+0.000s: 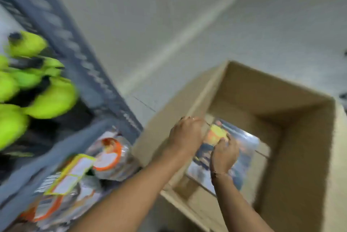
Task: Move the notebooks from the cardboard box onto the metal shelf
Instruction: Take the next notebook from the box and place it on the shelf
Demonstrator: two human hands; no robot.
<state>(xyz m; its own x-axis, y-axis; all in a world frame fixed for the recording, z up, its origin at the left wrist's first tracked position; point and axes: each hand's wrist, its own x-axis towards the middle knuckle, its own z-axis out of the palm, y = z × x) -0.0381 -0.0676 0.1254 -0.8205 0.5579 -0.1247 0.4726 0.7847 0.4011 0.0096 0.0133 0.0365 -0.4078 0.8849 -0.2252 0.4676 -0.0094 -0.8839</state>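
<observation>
An open cardboard box (293,111) stands on the floor at the right. Inside it lies a glossy, plastic-wrapped pack of notebooks (242,149) with a blue and yellow cover. Both my hands reach into the box. My left hand (185,134) grips the pack's near-left edge by the box wall. My right hand (224,153) holds the pack from above, near its yellow patch. The grey metal shelf (88,73) is at the left, and its lower level carries wrapped notebook packs (110,158) with orange and yellow labels. The picture is blurred by motion.
Bright green bottles (50,100) with dark caps fill the shelf's upper level at the far left. A pale tiled floor (187,25) spreads behind the box and shelf. The box stands close against the shelf's corner post.
</observation>
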